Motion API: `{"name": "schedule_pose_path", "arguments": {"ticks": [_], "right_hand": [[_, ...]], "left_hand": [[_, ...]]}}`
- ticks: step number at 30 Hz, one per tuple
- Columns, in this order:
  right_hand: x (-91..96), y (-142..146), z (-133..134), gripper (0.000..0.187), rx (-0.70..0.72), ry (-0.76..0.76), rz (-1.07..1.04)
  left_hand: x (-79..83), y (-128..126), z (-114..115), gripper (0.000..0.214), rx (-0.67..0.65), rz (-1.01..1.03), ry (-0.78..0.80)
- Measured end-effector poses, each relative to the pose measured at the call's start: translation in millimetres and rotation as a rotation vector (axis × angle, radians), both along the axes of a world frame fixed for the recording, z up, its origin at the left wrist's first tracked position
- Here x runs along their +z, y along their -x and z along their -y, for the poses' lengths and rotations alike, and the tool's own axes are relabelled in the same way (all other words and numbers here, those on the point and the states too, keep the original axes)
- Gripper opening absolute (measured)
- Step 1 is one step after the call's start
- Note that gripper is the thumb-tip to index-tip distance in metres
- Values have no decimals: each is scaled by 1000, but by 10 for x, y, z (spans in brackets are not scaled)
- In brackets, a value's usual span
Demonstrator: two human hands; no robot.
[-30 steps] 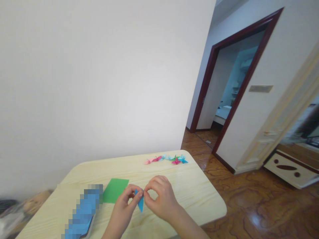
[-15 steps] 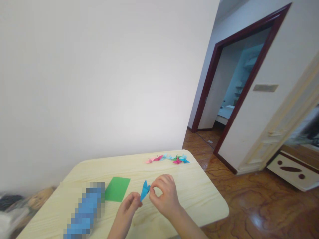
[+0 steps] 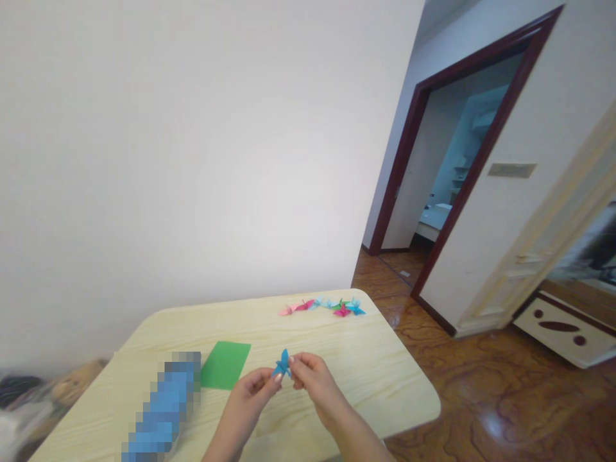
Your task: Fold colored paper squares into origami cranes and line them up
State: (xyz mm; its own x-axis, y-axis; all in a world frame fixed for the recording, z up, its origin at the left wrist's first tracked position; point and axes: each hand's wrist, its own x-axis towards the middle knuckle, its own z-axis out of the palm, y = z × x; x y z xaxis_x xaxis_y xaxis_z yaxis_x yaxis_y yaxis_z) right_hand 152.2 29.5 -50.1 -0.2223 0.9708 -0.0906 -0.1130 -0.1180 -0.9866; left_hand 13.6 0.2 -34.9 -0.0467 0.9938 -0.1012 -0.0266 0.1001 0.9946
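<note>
A small blue origami crane point(image 3: 283, 364) is pinched between the fingertips of my left hand point(image 3: 250, 396) and my right hand point(image 3: 315, 385), held just above the table. Left of my hands lies a flat green paper sheet point(image 3: 225, 365). Further back, a row of several folded paper cranes point(image 3: 322, 306) in pink, light blue, magenta and green sits near the far edge of the light wood table point(image 3: 385, 375). A pixelated blue object point(image 3: 166, 404) lies at the table's left, its details hidden by the blur.
A white wall point(image 3: 192, 160) rises behind the table. A dark-framed doorway point(image 3: 462, 147) stands to the right, and a polished brown floor point(image 3: 481, 391) surrounds the table's right side. Soft, indistinct items point(image 3: 52, 398) sit at the lower left corner.
My hands have come together around the blue paper. It now shows spread, crane-like wings instead of a long pointed shape. The view has barely moved.
</note>
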Motion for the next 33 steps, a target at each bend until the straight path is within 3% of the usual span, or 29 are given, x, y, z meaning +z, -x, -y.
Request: {"name": "schedule_pose_path", "arguments": {"ticks": [4,9,16,21,25,27,31,33], "right_hand": [[-44,19,-20,25,-65,135,-150],[-86,-2,-52,25,-157,165,-207],[-131,10,-120,29,-219,335,-324],[-215,30,-157,33,-280,353,-323],[-291,-40,-149,31,-330,210,-222],[-308,-101,-150,26,-360,55,-127],[-287,-216,-189,13,-334,-366,343],[-259,-259,-223,12,-319,-484,562]], "left_hand": [[-92,12,-51,38,6,103,37],[-229,30,-113,41,18,248,102],[-275,-84,-203,37,66,432,271],[-318,-166,-301,28,116,513,406],[-365,-177,-415,31,145,489,427],[-394,-184,-467,34,145,455,414],[-450,-244,-545,36,118,377,375],[-469,-294,-582,36,93,340,353]]}}
